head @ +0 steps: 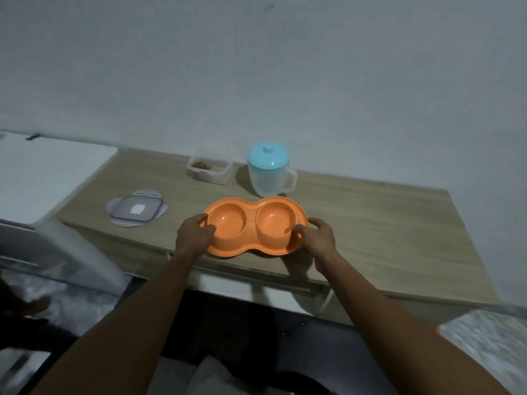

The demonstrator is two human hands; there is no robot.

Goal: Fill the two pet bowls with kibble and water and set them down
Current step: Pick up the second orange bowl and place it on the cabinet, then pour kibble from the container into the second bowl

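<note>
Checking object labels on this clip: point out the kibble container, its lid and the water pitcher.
kibble container (209,176), head view, front wall.
container lid (137,209), head view, white label at centre.
water pitcher (266,181), head view, translucent body.

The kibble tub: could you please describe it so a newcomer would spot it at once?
Look at the back edge of the wooden table. Left of the blue-lidded jug stands a small clear tub. Unlike the jug, it is lidless, with brown kibble inside.

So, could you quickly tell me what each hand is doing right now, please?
Left hand: grips the left end of the orange double bowl.
Right hand: grips the right end of the same bowl.
</note>
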